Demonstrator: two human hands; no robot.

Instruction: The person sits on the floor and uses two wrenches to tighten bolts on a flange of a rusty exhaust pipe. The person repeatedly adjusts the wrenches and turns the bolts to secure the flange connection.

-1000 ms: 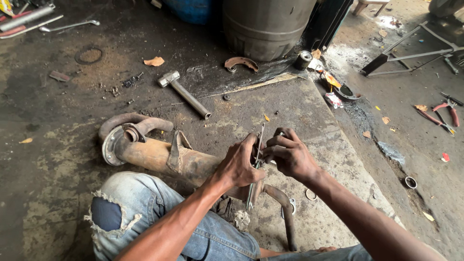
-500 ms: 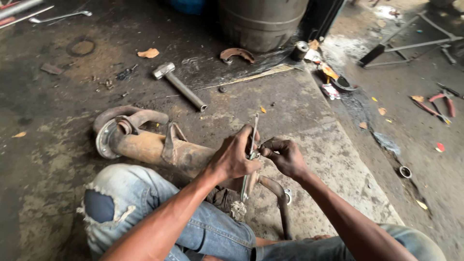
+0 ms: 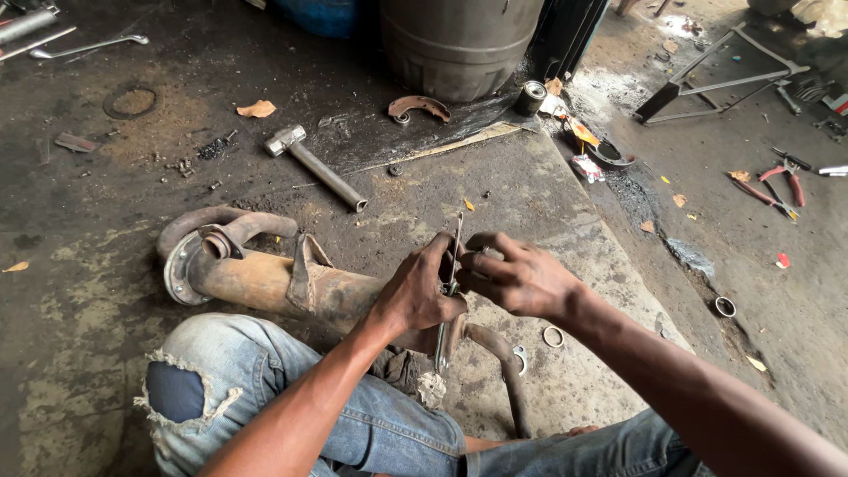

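While my left hand (image 3: 417,296) was closed round a thin metal rod (image 3: 450,283) held upright over the rusty pipe (image 3: 291,287) at my knees, my right hand (image 3: 521,278) pinched its upper part, the fitting seemingly unfinished.

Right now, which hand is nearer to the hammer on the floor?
Left. The left hand sits below and right of the hammer, gripping the thin metal tool; the right hand lies farther right.
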